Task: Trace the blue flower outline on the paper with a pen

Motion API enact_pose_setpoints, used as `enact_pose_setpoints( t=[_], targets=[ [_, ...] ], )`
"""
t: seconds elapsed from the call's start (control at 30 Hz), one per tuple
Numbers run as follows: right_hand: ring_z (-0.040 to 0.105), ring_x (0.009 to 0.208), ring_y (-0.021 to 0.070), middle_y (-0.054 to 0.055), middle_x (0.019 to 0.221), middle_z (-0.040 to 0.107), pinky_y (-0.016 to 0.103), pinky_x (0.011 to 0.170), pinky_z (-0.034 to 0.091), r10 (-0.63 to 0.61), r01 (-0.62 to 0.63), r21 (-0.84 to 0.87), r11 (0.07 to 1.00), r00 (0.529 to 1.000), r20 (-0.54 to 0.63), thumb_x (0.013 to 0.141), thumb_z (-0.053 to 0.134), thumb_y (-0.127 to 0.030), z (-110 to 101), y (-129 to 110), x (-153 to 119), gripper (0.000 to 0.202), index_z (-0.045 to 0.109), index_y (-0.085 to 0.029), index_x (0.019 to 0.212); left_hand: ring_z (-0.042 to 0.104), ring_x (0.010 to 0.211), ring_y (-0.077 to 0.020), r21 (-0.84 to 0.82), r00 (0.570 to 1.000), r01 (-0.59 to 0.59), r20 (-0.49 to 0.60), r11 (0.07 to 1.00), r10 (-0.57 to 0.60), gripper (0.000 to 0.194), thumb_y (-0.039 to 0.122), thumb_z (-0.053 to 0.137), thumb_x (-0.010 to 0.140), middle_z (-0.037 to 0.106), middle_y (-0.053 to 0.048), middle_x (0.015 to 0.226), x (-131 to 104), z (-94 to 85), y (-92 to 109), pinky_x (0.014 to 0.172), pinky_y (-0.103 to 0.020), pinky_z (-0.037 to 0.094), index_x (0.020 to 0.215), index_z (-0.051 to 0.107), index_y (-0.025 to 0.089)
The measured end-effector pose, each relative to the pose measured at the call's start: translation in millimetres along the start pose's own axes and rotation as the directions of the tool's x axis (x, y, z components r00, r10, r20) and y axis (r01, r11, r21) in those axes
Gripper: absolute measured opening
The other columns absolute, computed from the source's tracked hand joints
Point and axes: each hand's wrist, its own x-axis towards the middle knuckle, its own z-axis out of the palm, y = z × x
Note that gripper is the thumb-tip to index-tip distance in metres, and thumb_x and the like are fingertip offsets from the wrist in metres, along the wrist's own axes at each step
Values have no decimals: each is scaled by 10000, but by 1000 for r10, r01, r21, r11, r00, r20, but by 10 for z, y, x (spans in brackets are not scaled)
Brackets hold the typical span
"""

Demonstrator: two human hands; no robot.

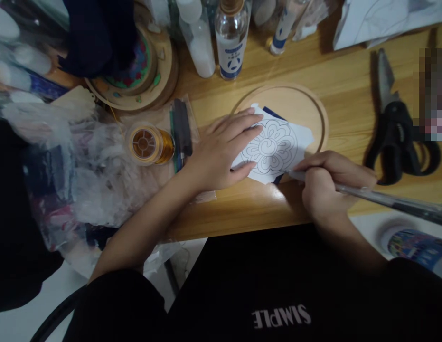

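We see a step of drawing or tracing by hand, as we judge it: a pen [388, 198] meets the white paper [304, 135] near the lower right border of its flower pattern [268, 147]. The paper lies on a round wooden tray [324, 114] on the tabletop [238, 209], and a dark blue piece [274, 113] shows from under it at the upper and lower edges (we cannot tell if it is cloth or a transfer sheet). Our left hand [213, 154] rests flat over the left part of the paper; its fingers are spread open and grip nothing. Our right hand [325, 187] has its fingers closed around the pen, low near the tip. The scissors [399, 128] lie to the right of the tray, and the spool of golden thread [149, 145] is to the left of the left hand. In our judgement, the next move calls for light but even pressure with the pen along the printed line, while the left hand must hold paper and blue piece together, because a small slip between them could put the lines out of place.
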Motion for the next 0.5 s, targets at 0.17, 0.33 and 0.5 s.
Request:
enact_pose_setpoints(
  t=[0.17,0.33,0.5],
  targets=[
    [556,444,158,-50,515,629,316,449,406,74,-73,23,997,996,-58,686,514,-121,24,-22,0,257,685,-289,594,416,1509,-343,3,1000,27,5,1000,-27,587,322,643,911,503,-129,1560,16,-26,51,1229,-568,354,1461,450,251],
    [554,433,158,-53,510,636,319,437,393,36,-35,28,999,999,-14,676,512,-112,12,-29,23,257,676,-288,586,409,1514,-339,20,998,53,36,998,-53,580,337,630,910,497,-116,1572,29,-44,72,1223,-584,354,1456,447,270],
    [549,429,132,-66,511,632,291,424,376,21,-20,37,999,1000,-12,678,519,-96,8,-10,22,260,686,-279,601,439,1494,-339,24,1000,15,9,1000,-15,579,320,643,905,515,-141,1550,24,-45,64,1217,-571,373,1449,464,225]
  ],
)
